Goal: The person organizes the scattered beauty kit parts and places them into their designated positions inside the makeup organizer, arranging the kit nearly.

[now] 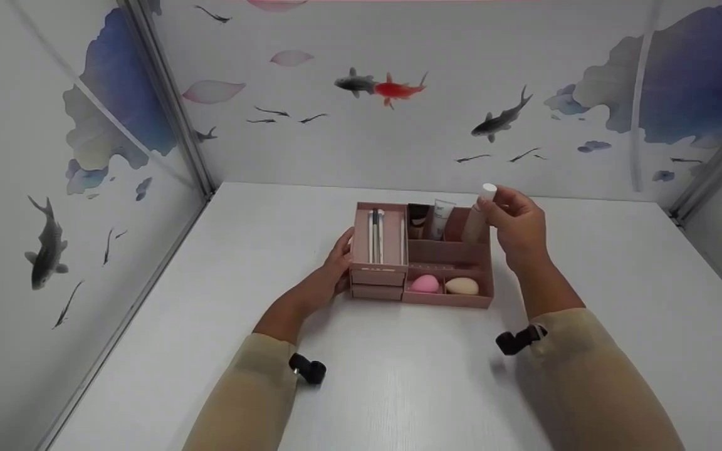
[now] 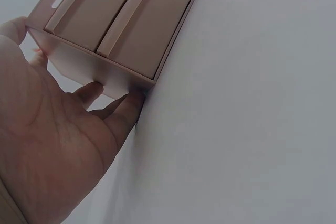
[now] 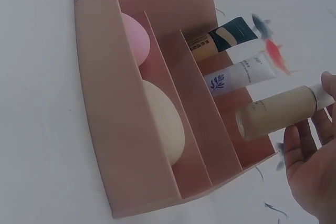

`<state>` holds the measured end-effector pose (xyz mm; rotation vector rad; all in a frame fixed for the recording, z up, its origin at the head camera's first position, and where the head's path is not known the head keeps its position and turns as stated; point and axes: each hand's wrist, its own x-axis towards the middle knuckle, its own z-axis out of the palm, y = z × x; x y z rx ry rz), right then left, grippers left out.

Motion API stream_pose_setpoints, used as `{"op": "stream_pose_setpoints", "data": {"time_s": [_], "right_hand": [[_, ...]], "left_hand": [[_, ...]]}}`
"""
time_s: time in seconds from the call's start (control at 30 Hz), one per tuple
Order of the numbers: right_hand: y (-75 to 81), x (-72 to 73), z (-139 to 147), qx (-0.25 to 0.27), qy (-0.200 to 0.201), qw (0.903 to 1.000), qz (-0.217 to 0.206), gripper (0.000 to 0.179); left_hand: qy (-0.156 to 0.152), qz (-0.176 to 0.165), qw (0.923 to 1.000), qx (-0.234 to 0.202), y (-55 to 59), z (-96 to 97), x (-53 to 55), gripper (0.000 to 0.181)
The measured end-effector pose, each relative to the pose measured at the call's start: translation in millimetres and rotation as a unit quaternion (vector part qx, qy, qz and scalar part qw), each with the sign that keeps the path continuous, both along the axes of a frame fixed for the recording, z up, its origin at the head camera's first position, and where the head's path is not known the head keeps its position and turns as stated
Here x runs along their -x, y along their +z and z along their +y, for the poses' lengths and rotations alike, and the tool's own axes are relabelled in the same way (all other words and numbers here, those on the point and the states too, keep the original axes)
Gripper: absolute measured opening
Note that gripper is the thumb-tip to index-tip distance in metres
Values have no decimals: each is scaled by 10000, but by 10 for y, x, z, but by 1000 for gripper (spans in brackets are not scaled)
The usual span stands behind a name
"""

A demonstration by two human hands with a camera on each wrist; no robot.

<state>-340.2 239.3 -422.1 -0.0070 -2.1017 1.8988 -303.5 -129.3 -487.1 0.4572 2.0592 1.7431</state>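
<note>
A pink cosmetics organizer stands on the white table. My right hand pinches a beige foundation bottle by its white cap. Tilted, the bottle has its lower end in or just over the back right compartment, beside a white tube and a dark-green-and-tan tube. Against the organizer's left side wall rest the fingertips of my left hand, near the drawers. A pink makeup sponge and a beige makeup sponge sit in the front compartments.
Several slim sticks, perhaps brushes or pencils, lie on the organizer's top left part. White table surface surrounds the organizer. Behind it rises a wall printed with fish, and another panel stands at the left.
</note>
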Motion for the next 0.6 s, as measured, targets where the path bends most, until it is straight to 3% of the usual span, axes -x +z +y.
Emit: {"op": "stream_pose_setpoints", "data": {"time_s": [0.33,0.6], "right_hand": [[19,126,-22,-536,35,9983,-230,51],[11,106,-17,-1034,79,9934,-492,51]], "left_hand": [[1,20,10000,-13,7,9,-13,60],[18,22,10000,46,13,11,-20,59]]}}
